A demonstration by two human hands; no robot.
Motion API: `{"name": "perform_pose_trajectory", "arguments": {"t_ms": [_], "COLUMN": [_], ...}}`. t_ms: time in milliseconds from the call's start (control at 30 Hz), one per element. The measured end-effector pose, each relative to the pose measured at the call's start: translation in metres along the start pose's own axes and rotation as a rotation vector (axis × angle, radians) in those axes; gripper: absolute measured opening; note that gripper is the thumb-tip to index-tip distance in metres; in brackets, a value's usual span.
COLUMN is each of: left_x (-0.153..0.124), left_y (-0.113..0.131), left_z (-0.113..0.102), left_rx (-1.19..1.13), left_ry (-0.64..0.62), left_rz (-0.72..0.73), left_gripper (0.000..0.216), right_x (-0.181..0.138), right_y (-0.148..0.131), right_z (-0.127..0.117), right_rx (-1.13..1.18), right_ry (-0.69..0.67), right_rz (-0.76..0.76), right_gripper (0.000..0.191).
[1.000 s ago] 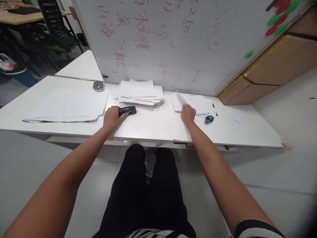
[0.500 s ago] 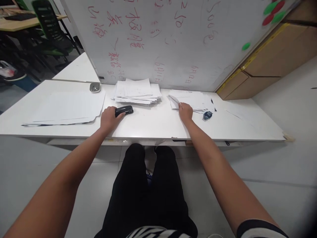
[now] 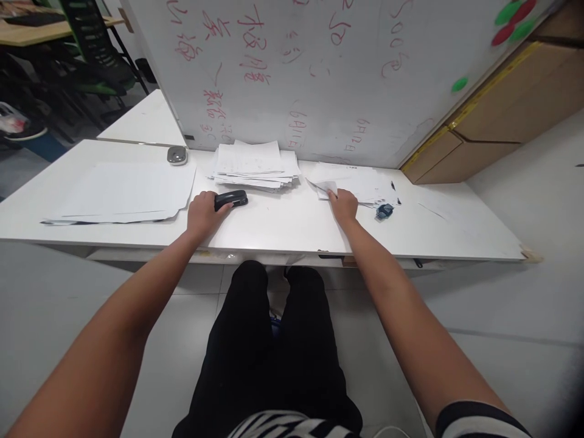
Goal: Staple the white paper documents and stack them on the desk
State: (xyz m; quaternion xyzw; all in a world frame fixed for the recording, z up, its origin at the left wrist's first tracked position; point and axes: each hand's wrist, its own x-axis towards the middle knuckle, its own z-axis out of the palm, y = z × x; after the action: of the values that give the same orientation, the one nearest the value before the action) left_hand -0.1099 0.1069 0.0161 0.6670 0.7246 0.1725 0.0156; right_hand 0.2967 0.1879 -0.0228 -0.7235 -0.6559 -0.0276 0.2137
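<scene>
A red-scribbled whiteboard [image 3: 283, 91] backs the table [image 3: 283, 226], cardboard boxes [image 3: 511, 115] beside it.

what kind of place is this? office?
Probably an office or workroom: a whiteboard with red marker writing, a white table carrying stacks of paper, a black stapler gripped by the left hand, the right hand pinching a sheet, and an office chair back left.

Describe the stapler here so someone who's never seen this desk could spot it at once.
Below the whiteboard with red writing runs a long white table. Just in front of its middle paper stack lies the black stapler, its near end gripped by the left hand. It is the only black, bar-shaped thing among the white sheets.
</scene>
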Motion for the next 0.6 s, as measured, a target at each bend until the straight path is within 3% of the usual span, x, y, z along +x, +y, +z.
{"name": "perform_pose_trajectory", "arguments": {"t_ms": [600], "left_x": [0.0017], "left_y": [-0.0074], "left_z": [0.0081], "left_rx": [-0.027], "left_ry": [0.036], "left_rz": [0.003], "left_gripper": [0.039], "right_x": [0.0009], "right_y": [0.0019], "right_z": [0.0047], "right_rx": [-0.16], "right_ry": [0.042], "right_rz": [-0.002], "right_gripper": [0.042]}}
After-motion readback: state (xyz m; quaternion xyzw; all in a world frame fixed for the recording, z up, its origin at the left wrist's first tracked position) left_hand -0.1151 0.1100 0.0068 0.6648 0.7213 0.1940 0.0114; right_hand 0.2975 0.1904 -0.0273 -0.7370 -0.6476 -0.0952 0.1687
